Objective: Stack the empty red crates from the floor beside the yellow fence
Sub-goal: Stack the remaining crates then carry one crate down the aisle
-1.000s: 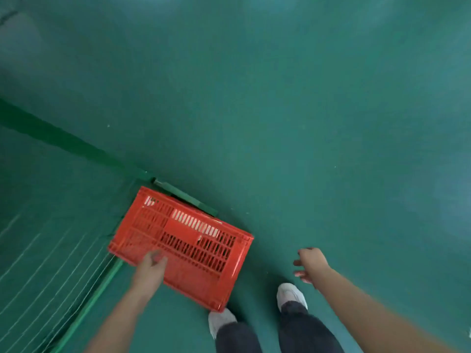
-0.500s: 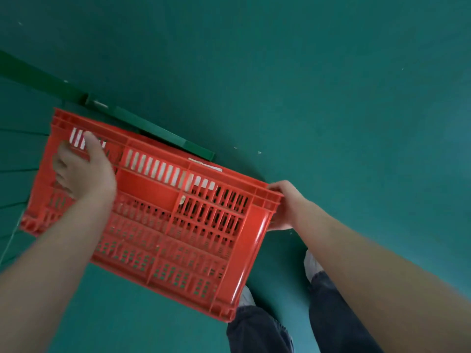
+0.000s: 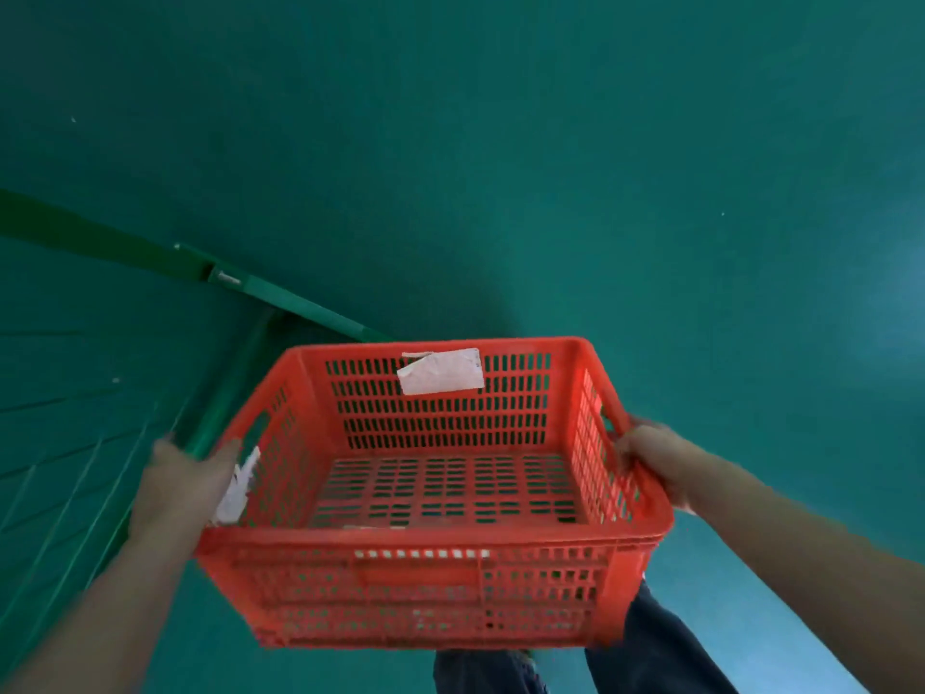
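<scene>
An empty red slotted crate [image 3: 430, 573] is held upright in the air in front of me, its open top facing the camera. A white label [image 3: 443, 371] is stuck on its far wall, and another torn white scrap hangs at its left wall. My left hand [image 3: 177, 485] grips the crate's left end by the rim. At the right end, my right hand [image 3: 650, 455] holds the handle slot with curled fingers. No other crate and no yellow fence show in this view.
The floor [image 3: 550, 167] is plain green all around. A green wire fence panel with a green rail [image 3: 300, 305] runs along the left, close to the crate's left side. My legs [image 3: 645, 658] in dark trousers stand below the crate.
The crate has been lifted off the floor and turned from bottom-up to upright, open side up. My right hand moved onto its right end and my left shifted to its left end.
</scene>
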